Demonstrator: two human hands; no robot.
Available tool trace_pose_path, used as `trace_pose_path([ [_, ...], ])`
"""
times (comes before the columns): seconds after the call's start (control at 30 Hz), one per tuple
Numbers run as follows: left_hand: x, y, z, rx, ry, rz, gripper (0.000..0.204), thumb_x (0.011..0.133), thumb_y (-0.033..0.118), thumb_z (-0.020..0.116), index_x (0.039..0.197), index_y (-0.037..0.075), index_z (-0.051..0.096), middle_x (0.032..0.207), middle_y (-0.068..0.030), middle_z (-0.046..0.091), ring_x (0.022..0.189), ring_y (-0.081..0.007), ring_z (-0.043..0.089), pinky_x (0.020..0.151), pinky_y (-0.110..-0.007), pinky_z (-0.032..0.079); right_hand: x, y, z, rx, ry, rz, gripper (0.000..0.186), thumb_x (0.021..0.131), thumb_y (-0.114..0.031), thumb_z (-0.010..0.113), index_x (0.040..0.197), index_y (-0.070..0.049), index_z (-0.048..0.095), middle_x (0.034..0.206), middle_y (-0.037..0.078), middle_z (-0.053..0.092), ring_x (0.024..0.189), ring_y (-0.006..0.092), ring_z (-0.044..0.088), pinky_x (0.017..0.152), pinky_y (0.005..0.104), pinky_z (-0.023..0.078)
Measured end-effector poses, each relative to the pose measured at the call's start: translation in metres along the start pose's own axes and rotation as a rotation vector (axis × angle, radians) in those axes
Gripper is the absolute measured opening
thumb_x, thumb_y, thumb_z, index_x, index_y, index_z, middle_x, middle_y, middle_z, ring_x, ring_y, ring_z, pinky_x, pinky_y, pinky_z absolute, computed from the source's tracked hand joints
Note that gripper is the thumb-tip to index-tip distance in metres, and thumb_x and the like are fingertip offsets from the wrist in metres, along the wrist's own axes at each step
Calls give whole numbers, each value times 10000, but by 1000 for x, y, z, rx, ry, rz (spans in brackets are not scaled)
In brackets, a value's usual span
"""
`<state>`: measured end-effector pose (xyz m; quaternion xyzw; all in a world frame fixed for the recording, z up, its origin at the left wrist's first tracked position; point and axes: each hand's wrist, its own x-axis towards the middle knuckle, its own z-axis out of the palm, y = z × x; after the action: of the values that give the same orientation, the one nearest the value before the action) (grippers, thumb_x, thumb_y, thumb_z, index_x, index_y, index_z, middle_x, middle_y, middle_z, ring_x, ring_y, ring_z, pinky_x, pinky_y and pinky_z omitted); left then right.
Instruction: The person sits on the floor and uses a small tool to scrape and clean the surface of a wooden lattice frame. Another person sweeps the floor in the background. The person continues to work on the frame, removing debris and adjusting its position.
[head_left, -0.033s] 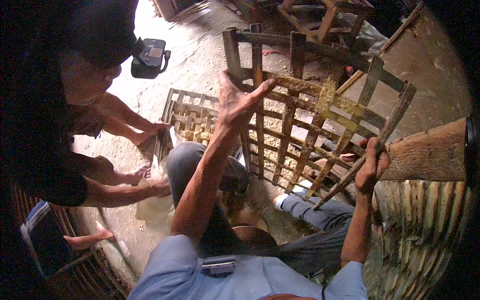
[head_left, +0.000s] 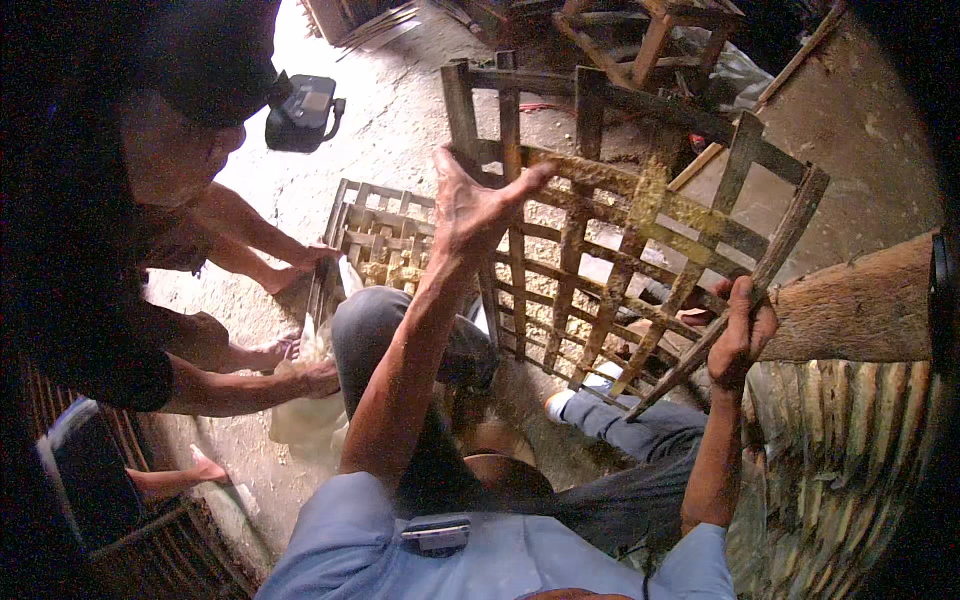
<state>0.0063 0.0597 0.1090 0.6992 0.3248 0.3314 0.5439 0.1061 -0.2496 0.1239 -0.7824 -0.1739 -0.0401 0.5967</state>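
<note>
Wooden lattice frame (head_left: pixel 648 195) tilts before the person's knees; left of it sits a slatted rack (head_left: pixel 385 189). Right grip (head_left: pixel 738 340) clasps the frame's right edge; left grip (head_left: pixel 470 208) splays at its left side, hold unclear.

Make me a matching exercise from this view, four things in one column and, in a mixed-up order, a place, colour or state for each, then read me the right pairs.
Things:
1. The wearer's left hand
2. The wearer's right hand
3. The wearer's shirt
4. The plastic bag

Places, colours, states:
A. Light blue
B. By the co-worker's hand
C. Closed on the right edge of the raised wooden lattice
D. Thumb spread wide, at the lattice's upper left

Right pairs: 1-D, 2-C, 3-A, 4-B
</note>
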Motion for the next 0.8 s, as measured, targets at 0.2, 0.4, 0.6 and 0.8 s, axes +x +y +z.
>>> trace_pose_path([
  [0.2,1,17,0,140,21,-78,930,615,499,904,1181,-46,408,1067,-197,621,957,-266,626,839,-372,534,-2,-8,9,157,-3,16,364,994,-332,555,952,28,588,860,110,615,645,209,636,488,363,584],
  [0.4,1,10,-5,-42,-20,-28,930,650,484,887,1245,-25,385,1054,-195,626,948,-285,631,823,-393,546,-1,-9,7,27,-42,-51,329,991,-302,556,914,13,613,803,87,629,672,184,632,533,331,567],
  [0.6,9,0,4,-88,-54,-28,1030,558,547,920,1138,-75,337,1022,-205,582,935,-285,603,827,-392,508,-9,13,5,-2,87,-148,341,991,-312,564,858,-2,615,755,70,625,592,143,585,586,289,494],
  [0.8,11,-2,6,-1,-78,-54,1005,614,494,900,1216,-66,321,1083,-216,564,1021,-300,583,898,-394,483,-3,12,5,88,180,-22,368,976,-359,595,880,-5,619,825,66,621,723,164,592,690,311,495],
])
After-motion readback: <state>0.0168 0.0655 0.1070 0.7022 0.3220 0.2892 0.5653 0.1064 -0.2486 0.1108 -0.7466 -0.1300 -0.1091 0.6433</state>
